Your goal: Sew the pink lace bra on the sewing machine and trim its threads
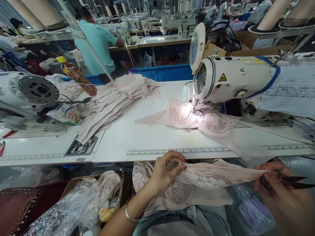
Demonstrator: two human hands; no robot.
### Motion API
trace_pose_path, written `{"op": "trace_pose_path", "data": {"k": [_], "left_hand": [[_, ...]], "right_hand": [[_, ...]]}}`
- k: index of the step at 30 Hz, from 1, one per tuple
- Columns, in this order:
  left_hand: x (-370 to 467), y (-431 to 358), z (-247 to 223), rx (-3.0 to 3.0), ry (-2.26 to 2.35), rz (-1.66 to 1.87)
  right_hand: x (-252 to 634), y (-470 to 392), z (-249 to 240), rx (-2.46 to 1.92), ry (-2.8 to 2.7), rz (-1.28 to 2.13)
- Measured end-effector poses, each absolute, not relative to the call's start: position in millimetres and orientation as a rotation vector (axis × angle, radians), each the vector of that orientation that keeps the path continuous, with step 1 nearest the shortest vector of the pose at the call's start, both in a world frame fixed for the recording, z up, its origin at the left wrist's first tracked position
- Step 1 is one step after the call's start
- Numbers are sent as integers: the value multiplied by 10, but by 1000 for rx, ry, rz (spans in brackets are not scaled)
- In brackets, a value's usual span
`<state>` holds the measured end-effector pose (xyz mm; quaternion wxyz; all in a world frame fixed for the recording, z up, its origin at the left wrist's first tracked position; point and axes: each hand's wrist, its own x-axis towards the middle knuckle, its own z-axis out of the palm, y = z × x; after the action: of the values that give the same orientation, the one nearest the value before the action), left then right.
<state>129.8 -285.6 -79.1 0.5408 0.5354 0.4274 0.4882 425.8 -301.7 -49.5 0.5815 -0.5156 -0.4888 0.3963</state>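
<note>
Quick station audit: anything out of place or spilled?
A drink bottle sits beside the pale fabric strips, odd since a leak could stain them; its lean may be lens distortion. No spill visible.

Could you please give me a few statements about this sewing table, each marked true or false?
1. The left hand and the right hand both hold the lace fabric. True.
2. The scissors are in the left hand. False: they are in the right hand.
3. A bra lies brightly lit under the sewing machine on the right. True.
4. The bottle has a blue cap. False: its cap is yellow.
5. A ruler runs along the near edge of the table. True.
</note>
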Motion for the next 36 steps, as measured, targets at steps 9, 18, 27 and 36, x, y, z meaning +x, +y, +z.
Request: {"op": "trace_pose_path", "data": {"k": [9, 18, 27, 36], "left_hand": [[1339, -2836, -750, 1139, 1120, 1095], [1242, -2686, -887, 995, 1048, 1048], [1539, -2807, -664, 1824, 853, 1016], [1946, -2749, -469, 1678, 810, 877]], "right_hand": [[4159, -2981, -402, -1186, -1022, 1000], [4102, -3058, -228, -1236, -953, 1187], [3907, -3135, -190, -1259, -1183, 1273], [3745, -3105, -93, -1350, -1769, 684]]}}
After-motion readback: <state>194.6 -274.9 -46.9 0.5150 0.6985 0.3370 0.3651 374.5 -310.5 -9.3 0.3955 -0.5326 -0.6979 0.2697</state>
